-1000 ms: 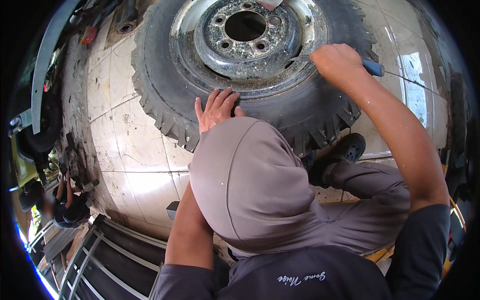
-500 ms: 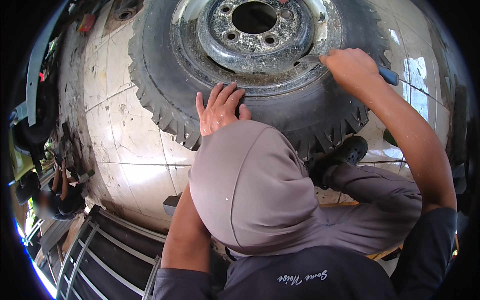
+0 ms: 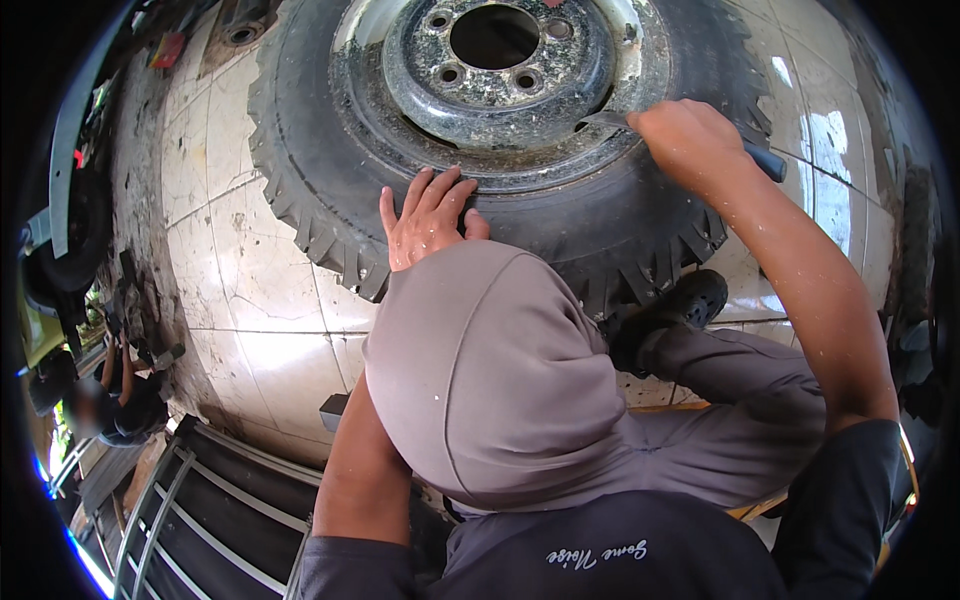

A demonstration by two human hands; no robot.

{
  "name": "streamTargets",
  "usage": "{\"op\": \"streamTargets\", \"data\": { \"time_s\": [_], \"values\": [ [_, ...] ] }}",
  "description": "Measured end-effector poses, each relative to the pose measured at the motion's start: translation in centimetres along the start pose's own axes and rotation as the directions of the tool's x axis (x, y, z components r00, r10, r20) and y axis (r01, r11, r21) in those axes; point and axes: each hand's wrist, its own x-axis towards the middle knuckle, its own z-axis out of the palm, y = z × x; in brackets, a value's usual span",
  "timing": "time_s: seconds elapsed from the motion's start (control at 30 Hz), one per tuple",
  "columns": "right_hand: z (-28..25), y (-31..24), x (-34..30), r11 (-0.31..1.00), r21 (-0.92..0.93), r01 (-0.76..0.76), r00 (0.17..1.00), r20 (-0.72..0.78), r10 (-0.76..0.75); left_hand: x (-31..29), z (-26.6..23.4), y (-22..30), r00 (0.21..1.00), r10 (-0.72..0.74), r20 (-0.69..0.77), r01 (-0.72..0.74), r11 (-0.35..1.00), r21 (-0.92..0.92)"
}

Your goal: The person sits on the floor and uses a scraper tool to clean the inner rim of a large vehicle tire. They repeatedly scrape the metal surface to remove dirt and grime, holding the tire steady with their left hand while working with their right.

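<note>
A large black tyre (image 3: 330,170) with chunky side tread lies flat on the floor. The dirty, grey-speckled metal rim (image 3: 520,120) sits in it, with a round centre opening and several bolt holes. My right hand (image 3: 690,140) is closed around a blue-handled scraper-like tool (image 3: 768,162). Its flat metal blade reaches to the rim's right side beside a narrow slot, and the handle's end sticks out past my hand. My left hand (image 3: 430,218) rests on the tyre's sidewall below the rim, fingers spread, holding nothing.
My bent knee (image 3: 490,370) in grey-brown trousers blocks the middle view. My dark shoe (image 3: 695,298) is beside the tyre. Pale floor tiles (image 3: 240,240) surround it. A metal-barred frame (image 3: 230,510) stands at lower left. Another person (image 3: 130,400) is at far left.
The whole view has shifted slightly, moving everything a little leftward. The tool's handle end has dipped a little in my right hand, while its blade stays at the rim. My left hand remains on the tyre.
</note>
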Motion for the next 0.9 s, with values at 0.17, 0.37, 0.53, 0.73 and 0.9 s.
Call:
{"op": "streamTargets", "data": {
  "time_s": [0.17,0.37,0.53,0.73,0.9],
  "values": [
    [-0.4,-2.7,0.9,0.998,-0.045,0.042,0.999,0.032,-0.041,0.0,0.4,0.0,1.0,-0.01,-0.026,0.009,1.0,-0.012],
    [0.3,0.1,-1.0,0.996,0.083,0.033,0.994,-0.105,-0.024,0.0,0.1,0.0,0.999,-0.014,-0.03,0.013,1.0,-0.008],
    [0.1,-0.9,0.2,0.996,-0.068,0.057,0.998,0.028,-0.055,-0.1,0.2,0.2,0.999,-0.007,-0.051,0.006,1.0,-0.013],
    [-0.2,0.8,-1.1,0.999,0.024,0.033,0.998,-0.05,-0.032,-0.3,0.0,0.0,0.999,-0.02,-0.043,0.02,1.0,-0.011],
    [1.4,-0.1,0.6,0.991,-0.103,0.086,0.995,-0.033,-0.09,0.2,0.3,0.3,0.999,0.007,-0.035,-0.007,1.0,-0.012]
  ]
}}
